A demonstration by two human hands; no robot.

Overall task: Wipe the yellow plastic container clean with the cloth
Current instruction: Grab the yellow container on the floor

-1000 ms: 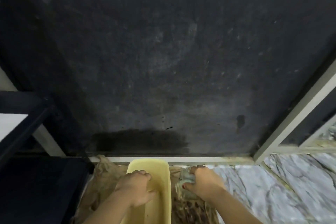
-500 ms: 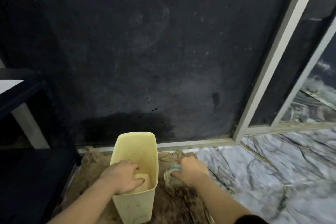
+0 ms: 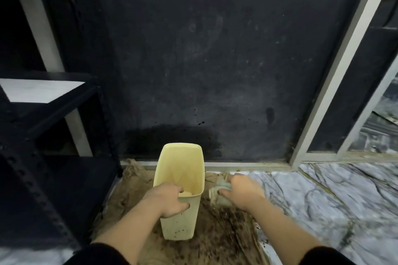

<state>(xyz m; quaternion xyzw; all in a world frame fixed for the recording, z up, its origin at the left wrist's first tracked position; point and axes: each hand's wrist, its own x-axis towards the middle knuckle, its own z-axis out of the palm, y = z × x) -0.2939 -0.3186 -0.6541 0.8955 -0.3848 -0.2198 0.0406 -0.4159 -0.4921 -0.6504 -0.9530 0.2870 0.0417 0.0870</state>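
A tall yellow plastic container [image 3: 183, 170] stands upright on a dirty brown sack, its outer wall speckled with dark spots near the base. My left hand [image 3: 167, 200] grips its near rim, fingers inside and thumb outside. Just to the right of the container, my right hand [image 3: 242, 192] is closed on a pale greenish cloth [image 3: 217, 197], bunched and resting on the sack. The cloth is apart from the container.
The brown sack [image 3: 215, 239] is strewn with dark debris. A black wall panel [image 3: 193, 60] rises right behind. A black shelf unit [image 3: 43, 127] stands at the left. Marble floor [image 3: 323, 200] and a white frame [image 3: 336, 71] lie to the right.
The view has tilted down and pulled back, so more of the container and both forearms show. Both hands keep their holds on the rim and the cloth.
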